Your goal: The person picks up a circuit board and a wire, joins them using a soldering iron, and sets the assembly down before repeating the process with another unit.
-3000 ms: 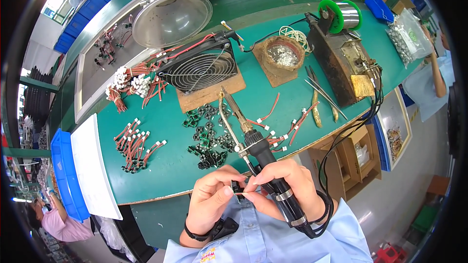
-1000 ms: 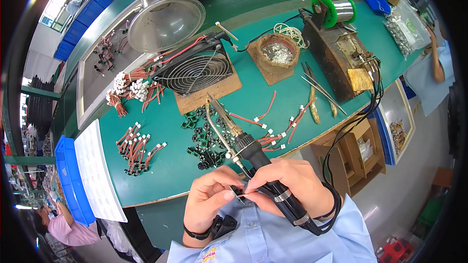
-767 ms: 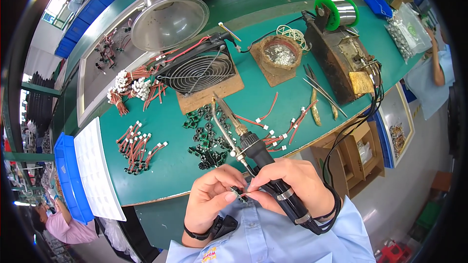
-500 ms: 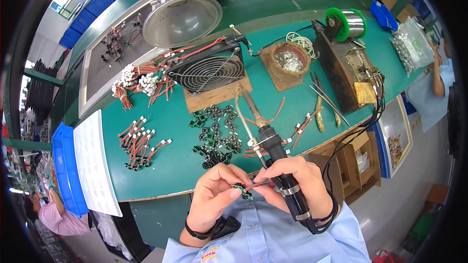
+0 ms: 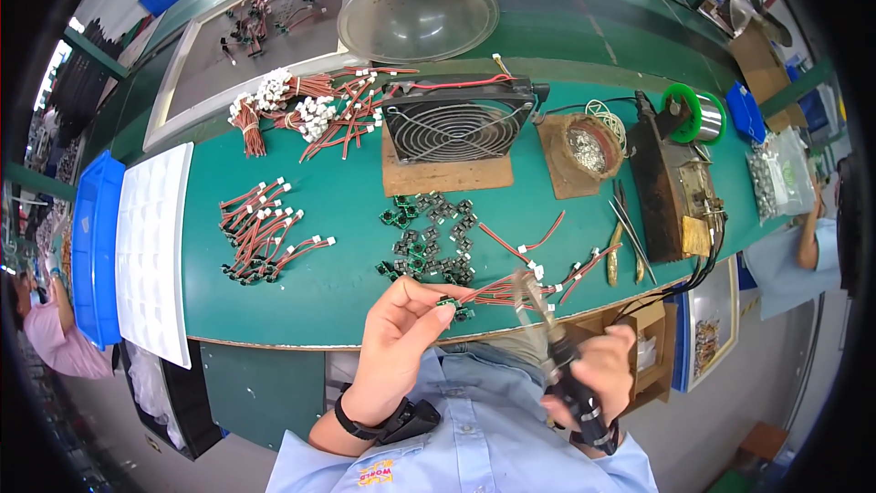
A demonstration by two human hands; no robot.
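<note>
My left hand (image 5: 400, 340) pinches a small green circuit board (image 5: 453, 308) between thumb and fingertips at the bench's near edge. My right hand (image 5: 602, 367) is wrapped round the black handle of a soldering iron (image 5: 578, 396). Motion smears the iron's tip and that hand. Red-and-black wire leads (image 5: 497, 291) with white plugs lie just beyond the board; whether one is joined to it I cannot tell. Several small circuit boards (image 5: 427, 246) are heaped past my left hand. Farther left lies a pile of boards with leads attached (image 5: 260, 242).
A fan (image 5: 459, 131) stands on a wooden base, with bundled leads (image 5: 310, 114) on its left. On its right are a solder pot (image 5: 587, 148), tweezers (image 5: 631, 228) and a solder spool (image 5: 701, 115) on a metal box. A white tray (image 5: 151, 246) borders the left.
My right hand and the soldering iron have swung right, away from the circuit board. My left hand keeps its pinch on the board. The whole view has shifted.
</note>
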